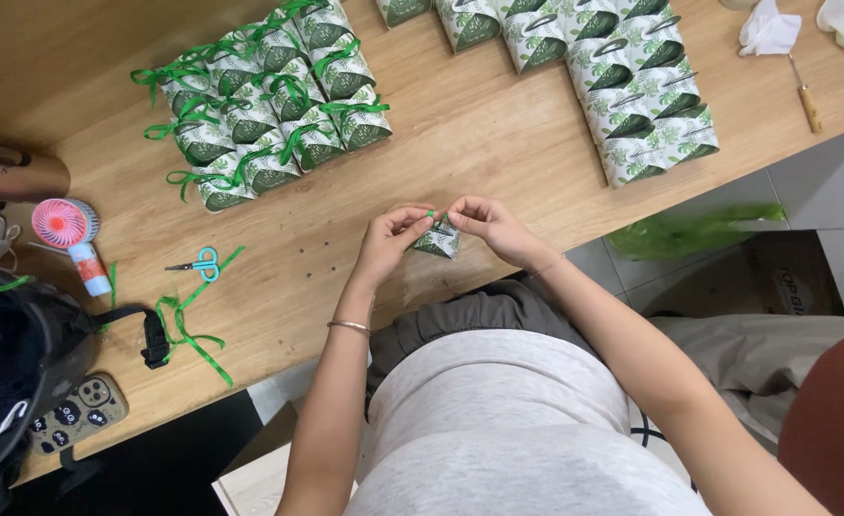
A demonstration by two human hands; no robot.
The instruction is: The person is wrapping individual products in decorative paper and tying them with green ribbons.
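A small white-and-green leaf-patterned paper box (438,241) sits at the near edge of the wooden table (479,143). My left hand (390,239) pinches a green ribbon (430,214) at the box's top from the left. On the right side, my right hand (491,225) pinches the same top. Both hands touch the box, fingertips almost meeting above it.
Several ribbon-tied boxes (269,105) cluster at the back left; untied boxes (632,86) lie in rows at the back right. Blue-handled scissors (200,265), loose green ribbon (192,330), a small pink fan (64,222), a phone (78,413), a dark bag (6,373) and a wooden-handled tool (806,100) lie around.
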